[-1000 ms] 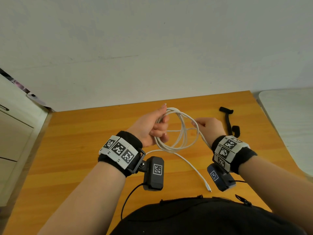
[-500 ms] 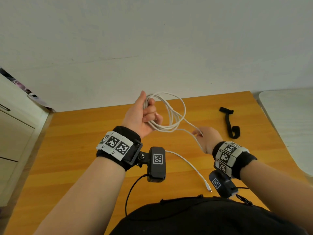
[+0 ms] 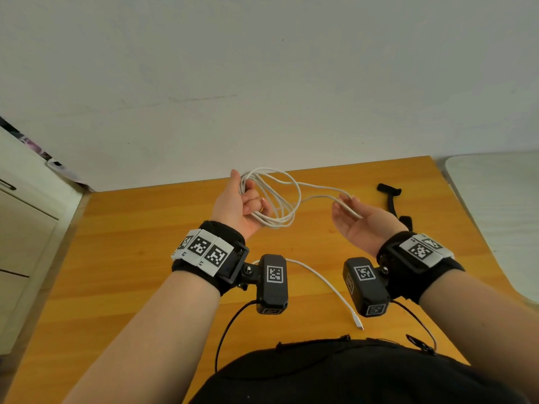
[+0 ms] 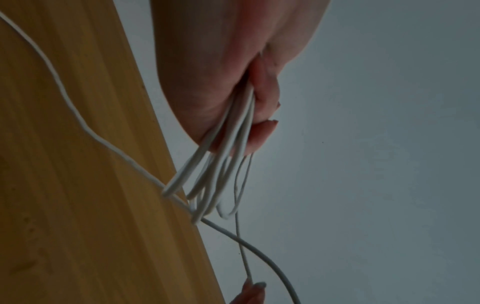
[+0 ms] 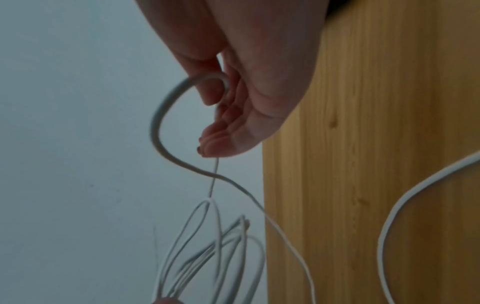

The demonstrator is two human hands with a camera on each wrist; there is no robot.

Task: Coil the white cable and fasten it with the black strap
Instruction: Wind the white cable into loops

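Home room: wooden desk (image 3: 122,258), drawer cabinet (image 3: 20,228).

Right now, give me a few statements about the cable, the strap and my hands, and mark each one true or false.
1. The left hand grips several loops of the white cable. True.
2. The black strap is wrapped around the coil. False: it lies on the wooden table, to the right of both hands.
3. The right hand holds a strand of the cable that runs to the coil. True.
4. The whole cable is coiled up. False: a tail trails on the table, ending in a connector near the person's body.
5. Both hands rest on the table. False: both are raised above it.
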